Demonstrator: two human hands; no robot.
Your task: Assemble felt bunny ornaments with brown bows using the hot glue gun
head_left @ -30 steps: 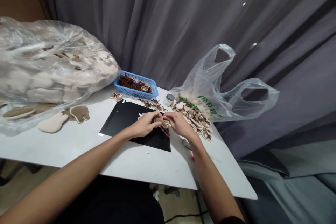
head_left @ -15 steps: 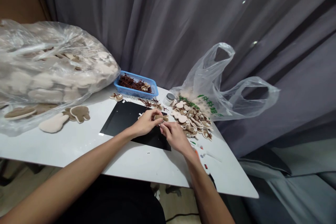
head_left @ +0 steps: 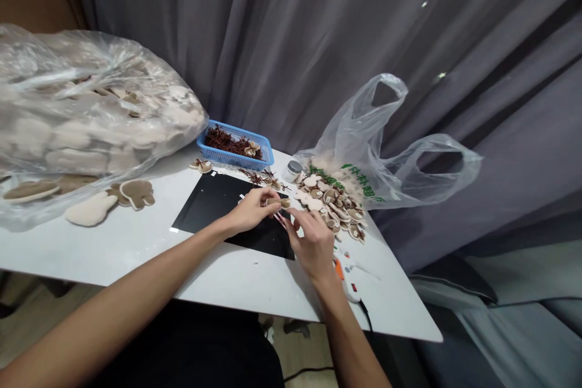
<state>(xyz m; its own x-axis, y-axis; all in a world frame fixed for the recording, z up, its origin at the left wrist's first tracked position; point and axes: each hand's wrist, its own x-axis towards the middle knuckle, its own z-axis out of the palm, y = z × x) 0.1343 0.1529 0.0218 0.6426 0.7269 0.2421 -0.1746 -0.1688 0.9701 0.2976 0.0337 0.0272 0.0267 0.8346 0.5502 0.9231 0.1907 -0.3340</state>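
Note:
My left hand [head_left: 251, 212] pinches a small tan mushroom-shaped piece [head_left: 278, 202] over the black mat [head_left: 213, 206]. My right hand [head_left: 313, 244] is just to its right and lower, fingers curled around a thin pink stick-like tool [head_left: 280, 220] whose tip points toward the piece. A pile of small tan and brown pieces [head_left: 334, 203] lies right of both hands. A white and orange glue gun [head_left: 348, 273] rests on the white table [head_left: 136, 248] beside my right wrist.
A blue basket [head_left: 236, 148] with dark brown bits stands behind the mat. A big clear bag of pale shapes [head_left: 86, 121] fills the left; loose shapes [head_left: 113, 200] lie before it. A thin plastic bag [head_left: 386, 157] and a small jar [head_left: 293, 171] are at the right. A grey curtain hangs behind.
My right hand has drawn back from the piece toward me, which uncovers the glue gun. The left hand keeps the piece in the same place.

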